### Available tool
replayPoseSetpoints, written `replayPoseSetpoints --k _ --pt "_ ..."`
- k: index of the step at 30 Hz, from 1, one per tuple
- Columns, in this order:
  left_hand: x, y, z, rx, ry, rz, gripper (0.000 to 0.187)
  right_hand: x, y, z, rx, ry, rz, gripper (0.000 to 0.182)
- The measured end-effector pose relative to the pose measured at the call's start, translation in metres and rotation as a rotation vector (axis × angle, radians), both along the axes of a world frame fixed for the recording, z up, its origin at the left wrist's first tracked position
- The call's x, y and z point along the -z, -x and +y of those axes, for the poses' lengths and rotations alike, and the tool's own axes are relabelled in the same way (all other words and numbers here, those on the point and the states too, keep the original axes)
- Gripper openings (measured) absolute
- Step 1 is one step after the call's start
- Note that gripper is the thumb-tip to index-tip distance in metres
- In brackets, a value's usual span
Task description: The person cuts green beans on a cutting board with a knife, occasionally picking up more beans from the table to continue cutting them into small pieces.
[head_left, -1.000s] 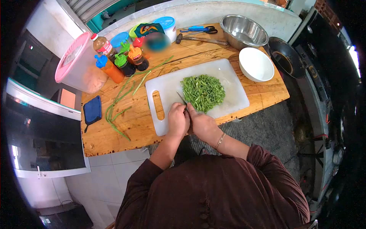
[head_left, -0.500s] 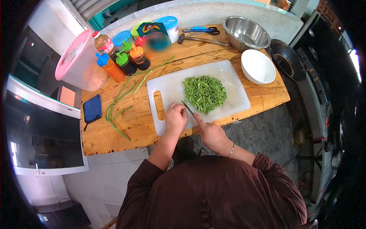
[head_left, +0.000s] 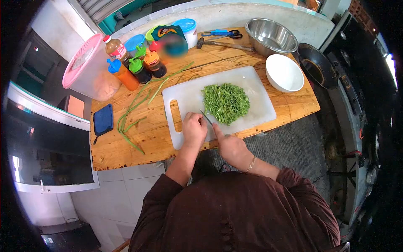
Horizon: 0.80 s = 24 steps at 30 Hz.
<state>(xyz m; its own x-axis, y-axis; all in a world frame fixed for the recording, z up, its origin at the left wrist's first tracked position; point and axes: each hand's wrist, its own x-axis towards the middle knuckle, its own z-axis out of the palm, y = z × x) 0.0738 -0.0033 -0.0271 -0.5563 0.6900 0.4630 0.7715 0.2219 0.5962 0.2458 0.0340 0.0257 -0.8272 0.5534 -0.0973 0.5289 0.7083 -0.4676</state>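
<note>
My right hand (head_left: 233,149) is closed round a knife (head_left: 205,117), its index finger stretched along the top of the blade. The thin dark blade angles away to the left over a white cutting board (head_left: 261,110). Close beside the blade's left side, my left hand (head_left: 194,129) rests over the board's near edge with fingers curled in; what they hold, if anything, is hidden. A heap of finely chopped green vegetable (head_left: 226,103) lies on the board beyond the knife. Several long green stalks (head_left: 122,122) lie loose on the wooden table (head_left: 157,145), left of the board.
Sauce bottles (head_left: 126,77) and a pink-lidded plastic tub (head_left: 84,63) stand at the back left. A white bowl (head_left: 284,73), a steel bowl (head_left: 272,37) and a hammer (head_left: 224,44) are at the back right. A blue cloth pouch (head_left: 103,119) lies left; a wok (head_left: 317,67) sits beyond the table.
Both hands, the knife and the chopped heap keep nearly the same places. The whole view has shifted very slightly.
</note>
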Motion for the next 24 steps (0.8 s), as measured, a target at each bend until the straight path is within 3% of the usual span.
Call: replayPoseSetpoints --k 10,24 --pt "-0.012 -0.006 -0.008 0.028 0.059 -0.123 0.006 0.013 -0.012 0.004 0.046 0.088 0.064 0.063" --pt "-0.024 -0.008 -0.011 0.156 0.074 -0.008 0.009 0.007 0.013 0.007 -0.013 -0.014 0.072 0.065"
